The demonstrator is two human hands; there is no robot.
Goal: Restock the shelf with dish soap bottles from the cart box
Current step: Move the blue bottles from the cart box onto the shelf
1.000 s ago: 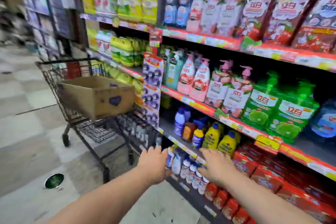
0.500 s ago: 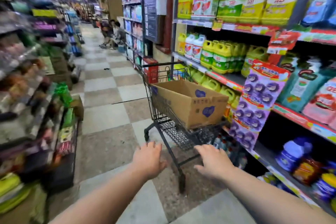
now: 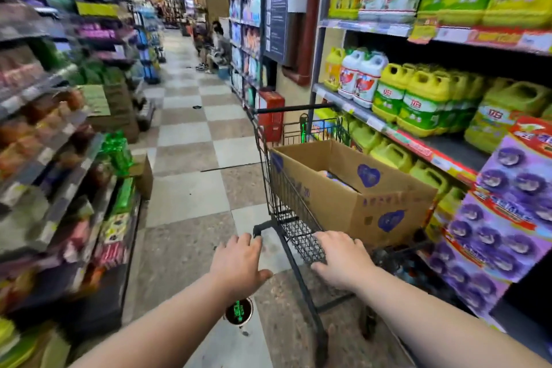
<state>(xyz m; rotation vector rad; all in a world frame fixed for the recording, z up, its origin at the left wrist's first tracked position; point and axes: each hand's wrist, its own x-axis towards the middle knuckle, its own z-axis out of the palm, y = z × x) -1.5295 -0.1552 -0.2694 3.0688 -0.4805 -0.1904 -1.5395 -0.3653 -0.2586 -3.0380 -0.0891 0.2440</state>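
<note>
Since the earlier frame my view has swung off the shelf to the aisle. My left hand (image 3: 239,260) and right hand (image 3: 343,260) reach forward, fingers spread, empty. Beyond them the open box (image 3: 337,206) sits in the cart (image 3: 286,188), beside the shelf (image 3: 418,140) of yellow jugs (image 3: 424,101).

open cardboard box (image 3: 352,188), in cart (image 3: 277,188)

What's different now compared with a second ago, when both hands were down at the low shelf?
The person turned away from the low shelf toward the cart. The left hand and right hand left the small bottles and now reach empty toward the cart's near end. The cardboard box stays in the basket, open, nothing lifted out.
</note>
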